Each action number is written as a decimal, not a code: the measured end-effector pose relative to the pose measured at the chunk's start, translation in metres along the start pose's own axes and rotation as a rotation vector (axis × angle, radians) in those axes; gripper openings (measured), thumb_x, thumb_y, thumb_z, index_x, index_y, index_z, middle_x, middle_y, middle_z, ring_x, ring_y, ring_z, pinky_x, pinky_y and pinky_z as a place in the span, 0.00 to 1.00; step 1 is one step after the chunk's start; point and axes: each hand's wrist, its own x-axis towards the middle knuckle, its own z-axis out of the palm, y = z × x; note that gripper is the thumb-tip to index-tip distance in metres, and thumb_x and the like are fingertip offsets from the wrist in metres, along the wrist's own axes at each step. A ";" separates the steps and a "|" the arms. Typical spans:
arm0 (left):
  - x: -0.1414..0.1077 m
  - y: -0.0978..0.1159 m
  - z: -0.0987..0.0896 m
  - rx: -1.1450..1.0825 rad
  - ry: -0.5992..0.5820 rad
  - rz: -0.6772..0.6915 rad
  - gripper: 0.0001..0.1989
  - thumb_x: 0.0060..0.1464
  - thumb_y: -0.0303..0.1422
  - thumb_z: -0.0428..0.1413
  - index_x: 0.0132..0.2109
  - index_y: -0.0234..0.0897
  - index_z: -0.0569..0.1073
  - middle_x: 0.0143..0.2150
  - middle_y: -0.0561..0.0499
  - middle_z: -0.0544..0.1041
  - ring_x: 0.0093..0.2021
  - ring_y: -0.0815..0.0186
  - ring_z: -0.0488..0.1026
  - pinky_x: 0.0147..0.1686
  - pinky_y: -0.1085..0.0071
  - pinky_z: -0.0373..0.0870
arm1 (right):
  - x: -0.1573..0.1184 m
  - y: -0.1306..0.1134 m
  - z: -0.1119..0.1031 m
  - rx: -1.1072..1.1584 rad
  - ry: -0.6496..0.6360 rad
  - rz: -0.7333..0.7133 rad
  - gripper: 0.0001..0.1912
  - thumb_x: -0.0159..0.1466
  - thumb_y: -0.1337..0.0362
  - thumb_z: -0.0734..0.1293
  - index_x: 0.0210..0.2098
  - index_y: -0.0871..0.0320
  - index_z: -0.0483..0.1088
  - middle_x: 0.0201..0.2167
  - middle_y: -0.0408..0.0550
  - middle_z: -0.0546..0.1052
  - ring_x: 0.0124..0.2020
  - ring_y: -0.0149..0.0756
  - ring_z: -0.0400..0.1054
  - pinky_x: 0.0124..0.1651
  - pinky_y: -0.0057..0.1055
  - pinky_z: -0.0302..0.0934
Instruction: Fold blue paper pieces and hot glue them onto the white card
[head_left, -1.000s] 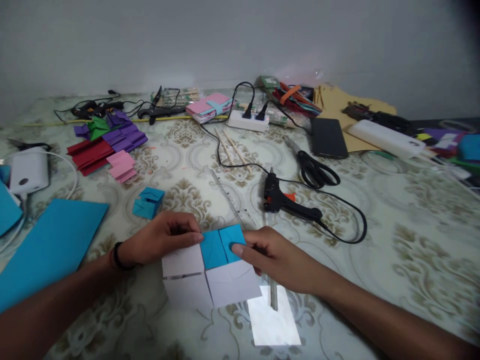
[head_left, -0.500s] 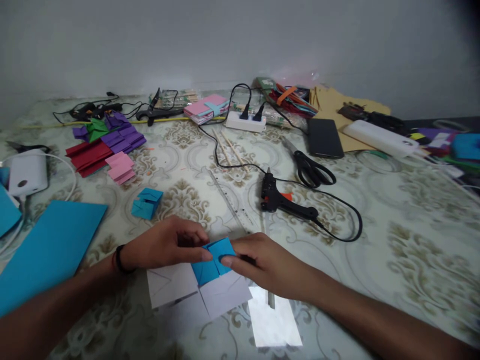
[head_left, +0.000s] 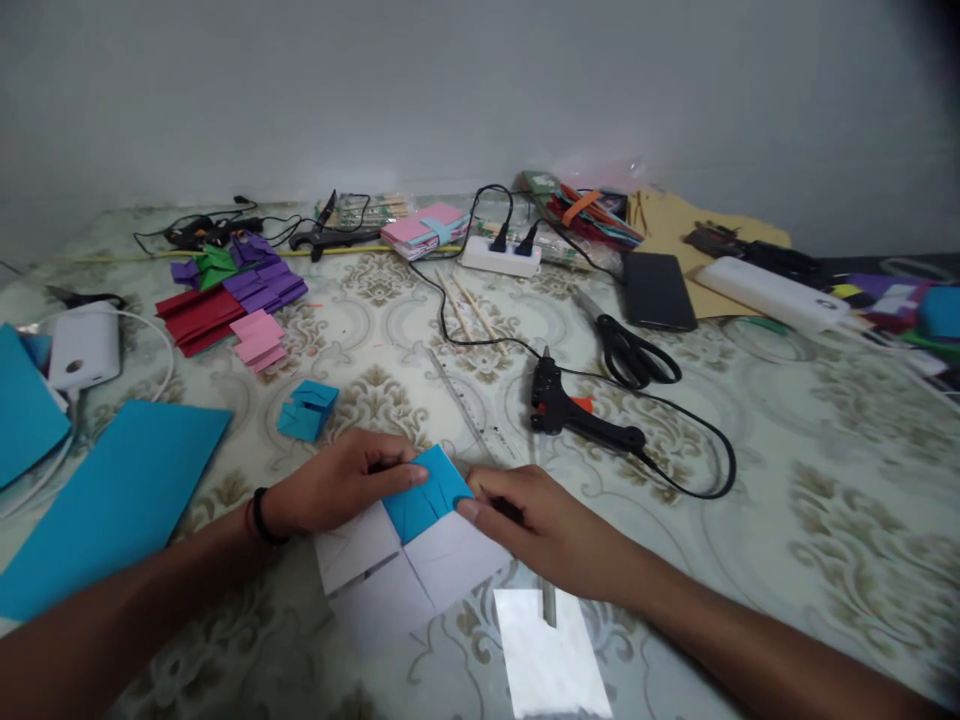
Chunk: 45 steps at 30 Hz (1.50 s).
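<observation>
A folded blue paper piece [head_left: 424, 505] is pinched between both hands, low in the middle of the view. My left hand [head_left: 352, 480] grips its upper left side, thumb flat on top. My right hand [head_left: 540, 520] pinches its right edge between thumb and fingers. Creases run across the blue surface. Beneath and in front of it spreads a white folded paper [head_left: 457, 560] with creased flaps, its far part hidden by the blue piece and my hands. Beyond my left hand sits a small folded blue paper [head_left: 307, 410].
A black hot glue gun [head_left: 581, 410] lies beyond my right hand, its cord looping right. Past it are black-handled scissors [head_left: 630, 345] and a clear ruler [head_left: 469, 400]. Blue paper [head_left: 120, 500] lies left; a white card [head_left: 551, 660] lies near. A power strip [head_left: 499, 257] stands behind.
The blue piece's two parts, separated by a gap before, now lie together as one flatter shape. My right thumb has shifted to its right edge. The whole view has moved slightly.
</observation>
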 end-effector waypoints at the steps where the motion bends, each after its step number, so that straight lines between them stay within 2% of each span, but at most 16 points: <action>1: 0.000 0.001 0.000 -0.019 -0.003 -0.009 0.23 0.66 0.44 0.53 0.27 0.36 0.61 0.26 0.57 0.58 0.28 0.71 0.56 0.28 0.74 0.54 | 0.000 0.000 0.000 0.011 0.002 0.012 0.23 0.74 0.52 0.61 0.26 0.57 0.58 0.21 0.36 0.58 0.23 0.26 0.52 0.26 0.25 0.48; 4: 0.000 0.005 0.001 -0.117 -0.154 -0.034 0.17 0.65 0.43 0.55 0.33 0.35 0.69 0.29 0.56 0.65 0.30 0.70 0.61 0.30 0.75 0.59 | 0.001 -0.001 -0.001 0.027 -0.002 0.021 0.22 0.73 0.53 0.62 0.26 0.57 0.60 0.21 0.36 0.60 0.23 0.26 0.53 0.26 0.25 0.48; 7: -0.001 0.010 0.002 -0.125 -0.258 -0.015 0.15 0.64 0.40 0.57 0.33 0.35 0.69 0.29 0.57 0.66 0.30 0.71 0.61 0.32 0.75 0.60 | 0.001 -0.002 -0.001 0.026 0.000 0.010 0.21 0.73 0.53 0.62 0.26 0.57 0.61 0.21 0.36 0.60 0.23 0.26 0.54 0.26 0.26 0.48; 11: -0.001 0.012 0.002 -0.075 -0.260 0.013 0.17 0.65 0.40 0.56 0.30 0.35 0.65 0.27 0.58 0.62 0.28 0.72 0.58 0.30 0.75 0.57 | 0.000 -0.003 -0.001 0.013 -0.012 -0.014 0.20 0.73 0.54 0.62 0.27 0.57 0.62 0.20 0.35 0.60 0.22 0.26 0.54 0.26 0.26 0.48; 17: 0.000 0.008 -0.001 -0.063 -0.258 -0.007 0.18 0.64 0.43 0.56 0.31 0.35 0.68 0.28 0.56 0.65 0.29 0.70 0.60 0.30 0.75 0.58 | 0.000 -0.003 -0.003 0.011 -0.021 -0.008 0.21 0.74 0.53 0.61 0.28 0.57 0.62 0.21 0.36 0.60 0.23 0.26 0.54 0.26 0.26 0.48; 24: -0.004 0.001 0.000 -0.062 -0.155 -0.018 0.17 0.65 0.44 0.56 0.35 0.34 0.73 0.30 0.54 0.70 0.31 0.69 0.65 0.32 0.75 0.62 | 0.001 0.000 -0.003 -0.018 -0.005 0.007 0.24 0.74 0.51 0.59 0.25 0.57 0.61 0.21 0.37 0.60 0.23 0.26 0.54 0.26 0.26 0.49; 27: -0.005 -0.002 0.000 -0.129 -0.108 -0.044 0.15 0.65 0.43 0.57 0.39 0.34 0.76 0.33 0.53 0.74 0.33 0.68 0.68 0.33 0.74 0.65 | 0.000 -0.001 -0.004 0.005 -0.002 0.021 0.24 0.74 0.51 0.60 0.25 0.57 0.62 0.21 0.38 0.65 0.22 0.26 0.58 0.26 0.26 0.50; 30: -0.006 -0.002 -0.002 -0.200 -0.125 -0.065 0.13 0.63 0.41 0.59 0.42 0.34 0.77 0.35 0.52 0.76 0.33 0.68 0.69 0.34 0.74 0.66 | -0.002 -0.001 -0.004 0.025 -0.019 0.031 0.23 0.74 0.51 0.60 0.27 0.58 0.65 0.22 0.40 0.71 0.23 0.27 0.62 0.27 0.25 0.52; 33: -0.006 0.000 -0.005 -0.203 -0.214 -0.068 0.12 0.60 0.40 0.61 0.36 0.34 0.76 0.30 0.55 0.73 0.29 0.70 0.66 0.31 0.76 0.63 | -0.002 0.000 -0.004 0.015 -0.026 0.030 0.23 0.74 0.51 0.61 0.27 0.58 0.67 0.22 0.40 0.71 0.23 0.27 0.62 0.27 0.25 0.53; 37: -0.006 0.003 -0.007 -0.163 -0.288 -0.038 0.18 0.60 0.41 0.61 0.28 0.34 0.70 0.24 0.57 0.66 0.25 0.72 0.60 0.25 0.77 0.58 | -0.002 0.001 -0.004 0.034 -0.036 0.033 0.23 0.74 0.51 0.60 0.28 0.58 0.68 0.22 0.40 0.71 0.23 0.27 0.62 0.26 0.25 0.52; 45: -0.008 -0.002 -0.002 -0.064 -0.198 -0.058 0.18 0.62 0.42 0.59 0.29 0.34 0.70 0.25 0.56 0.67 0.26 0.72 0.61 0.26 0.77 0.58 | -0.001 0.001 -0.004 0.047 -0.024 0.044 0.22 0.74 0.51 0.61 0.28 0.58 0.67 0.22 0.40 0.71 0.23 0.27 0.62 0.26 0.25 0.53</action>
